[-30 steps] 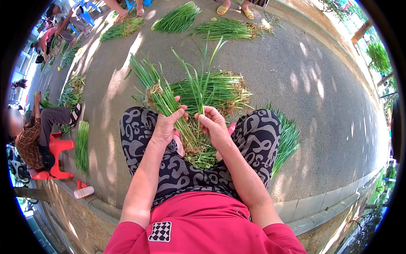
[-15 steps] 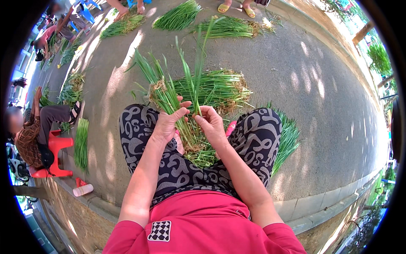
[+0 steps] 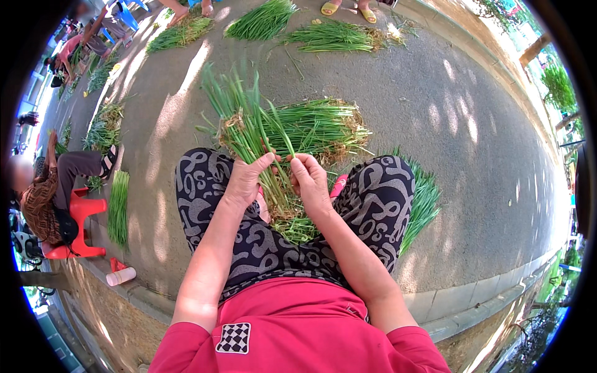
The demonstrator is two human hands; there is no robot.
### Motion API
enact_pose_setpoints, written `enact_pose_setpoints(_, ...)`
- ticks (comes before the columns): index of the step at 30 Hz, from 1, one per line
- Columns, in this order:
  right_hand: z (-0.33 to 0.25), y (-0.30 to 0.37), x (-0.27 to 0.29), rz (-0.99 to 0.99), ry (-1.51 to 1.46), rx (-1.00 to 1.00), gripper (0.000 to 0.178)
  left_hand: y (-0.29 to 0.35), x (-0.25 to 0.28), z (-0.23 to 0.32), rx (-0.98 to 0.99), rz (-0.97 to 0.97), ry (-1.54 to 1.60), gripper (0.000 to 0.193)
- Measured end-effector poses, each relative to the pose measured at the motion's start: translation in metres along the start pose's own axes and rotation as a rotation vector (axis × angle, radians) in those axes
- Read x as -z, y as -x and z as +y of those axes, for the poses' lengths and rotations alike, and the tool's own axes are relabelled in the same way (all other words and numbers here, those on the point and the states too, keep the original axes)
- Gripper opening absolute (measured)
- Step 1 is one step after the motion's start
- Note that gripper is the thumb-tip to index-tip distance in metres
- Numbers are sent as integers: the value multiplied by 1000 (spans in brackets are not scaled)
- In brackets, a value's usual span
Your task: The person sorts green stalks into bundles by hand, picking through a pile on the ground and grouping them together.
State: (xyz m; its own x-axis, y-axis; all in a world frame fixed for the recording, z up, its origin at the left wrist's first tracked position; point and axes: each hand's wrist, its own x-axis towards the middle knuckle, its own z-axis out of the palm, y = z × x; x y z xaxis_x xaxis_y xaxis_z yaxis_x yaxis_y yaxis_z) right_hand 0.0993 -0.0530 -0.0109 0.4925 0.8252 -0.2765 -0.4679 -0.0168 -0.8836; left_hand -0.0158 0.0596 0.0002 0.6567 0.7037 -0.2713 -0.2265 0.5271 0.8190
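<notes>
My left hand [image 3: 247, 181] is closed round a bunch of long, chive-like green stalks [image 3: 245, 138], which slants up and left with dry brown bits along it. Beside it, my right hand [image 3: 312, 185] pinches a leafy green stalk [image 3: 282, 132] near its lower end, its tip leaning toward the bunch. Just beyond both hands lies a pile of the same stalks [image 3: 320, 127], with brown ends at its right. Between my feet, in pink footwear, is a heap of green and straw-coloured scraps [image 3: 295, 230]. More stalks [image 3: 423, 202] lie beside my right knee.
At the left, a person sits on a red plastic stool [image 3: 87, 214], near a neat green bundle [image 3: 118, 208] and a pale cylinder [image 3: 121, 276]. Other bundles [image 3: 261, 20] lie along the far pavement, by feet in yellow slippers [image 3: 331, 8]. A kerb [image 3: 460, 304] runs behind me.
The tall stalk in my right hand has come down and tilted left against the bunch. A thin strand now lies on the pavement near the far bundles. My left hand keeps its hold.
</notes>
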Motion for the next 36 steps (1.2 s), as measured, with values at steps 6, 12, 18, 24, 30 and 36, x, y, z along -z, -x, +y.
enact_pose_setpoints(6, 9, -6, 5, -27, -296, -33, 19, -2, 7, 1, 48, 14, 79, 41)
enact_pose_setpoints(12, 15, -6, 7, -116, -364, -124, 20, -2, 4, -1, 144, 0, 45, 40)
enact_pose_setpoints(18, 20, -3, 3, -143, -309, -163, 20, 0, 5, -3, 141, 13, -36, 36)
enact_pose_setpoints(24, 17, -4, 3, -177, -30, -118, 23, -1, 6, -6, 77, -17, -96, 27)
enact_pose_setpoints(30, 8, -3, 4, -52, 307, -43, 25, -1, 6, -7, 90, -25, -190, 21)
enact_pose_setpoints(36, -5, -5, 1, 4, 130, 50, 28, 4, -1, -3, 137, -98, -283, 26)
